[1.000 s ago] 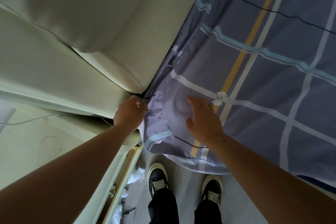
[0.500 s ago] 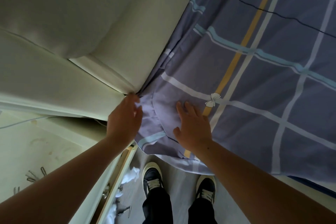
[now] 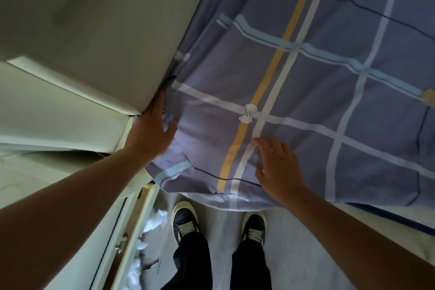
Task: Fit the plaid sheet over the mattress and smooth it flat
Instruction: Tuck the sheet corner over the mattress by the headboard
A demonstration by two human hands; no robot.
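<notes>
The plaid sheet (image 3: 306,92), grey-blue with white, yellow and light-blue stripes and a small white bow print, covers the mattress corner in front of me. My left hand (image 3: 151,132) lies at the corner where the sheet meets the cream headboard, its fingers pressing the cloth into the gap. My right hand (image 3: 277,169) rests flat on the sheet near the front edge, fingers spread, holding nothing. The mattress itself is hidden under the sheet, except for a pale strip with a dark blue edge (image 3: 386,219) at lower right.
A padded cream headboard (image 3: 106,30) fills the upper left. A pale bedside cabinet (image 3: 30,172) stands at the left, with an open drawer (image 3: 138,231) holding white crumpled bits. My two dark shoes (image 3: 186,221) stand on the grey floor below the bed's edge.
My right hand has slid to the right along the sheet's front edge, past the yellow stripe. My left hand stays at the headboard corner, pushed further in. The corner folds look flatter.
</notes>
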